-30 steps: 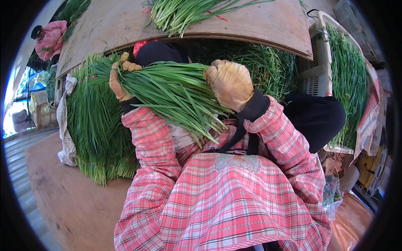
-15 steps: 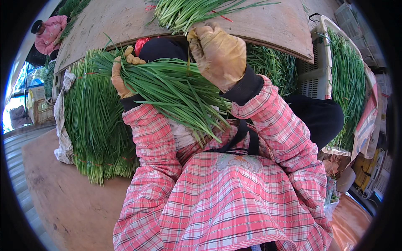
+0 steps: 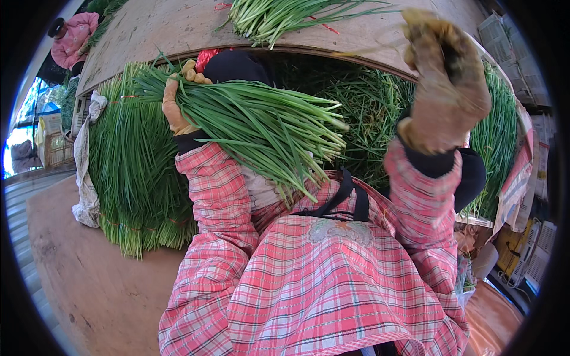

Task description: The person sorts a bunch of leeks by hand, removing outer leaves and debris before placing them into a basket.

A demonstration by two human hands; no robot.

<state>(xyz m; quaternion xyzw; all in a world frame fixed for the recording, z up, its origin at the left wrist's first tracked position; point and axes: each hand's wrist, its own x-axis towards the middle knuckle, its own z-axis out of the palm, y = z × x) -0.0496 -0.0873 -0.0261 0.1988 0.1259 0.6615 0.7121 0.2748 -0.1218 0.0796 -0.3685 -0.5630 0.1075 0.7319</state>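
In a tan work glove, my left hand (image 3: 173, 107) is closed round the leafy end of a bunch of Chinese chives (image 3: 255, 121). The bunch lies across my lap, its pale cut stems pointing right. My right hand (image 3: 448, 89), in a stained, muddy glove, is raised at the right, apart from the bunch and smeared by motion. Its fingers are curled, and a thin yellowish strand (image 3: 371, 50), blurred like a withered leaf, trails left from them. Another chive bunch (image 3: 270, 18) lies on the wooden board (image 3: 172, 35) before me.
Tied chives (image 3: 136, 166) stand stacked at my left beside a white cloth (image 3: 89, 202). Loose, tangled greens (image 3: 368, 113) lie below the board's edge. A crate of chives (image 3: 496, 136) stands at the right. A co-worker in pink (image 3: 74, 38) sits at the far left.
My right hand has swung right and up, away from the bunch, drawing the yellowish strand along. The bunch's stems now show clearly. My left hand keeps its hold.
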